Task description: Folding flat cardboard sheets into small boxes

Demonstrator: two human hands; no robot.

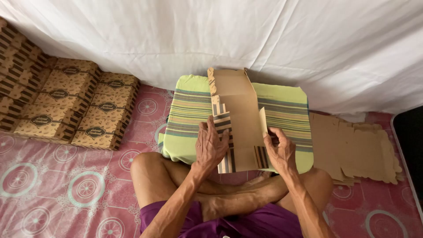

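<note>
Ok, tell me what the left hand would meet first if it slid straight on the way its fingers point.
The left hand lies on the flat cardboard box blank, fingers pointing away from the body. Going on, it would likely ride over the blank's striped side flap, then toward the white sheet behind.

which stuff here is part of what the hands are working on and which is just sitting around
In use:
- flat cardboard box blank, being folded
- left hand pressing its striped side flap
- right hand lifting the other flap
- striped green cushion under it

Lying about:
- stack of flat blanks on the right
- folded boxes piled on the left
- white sheet
- pink patterned mat
</note>
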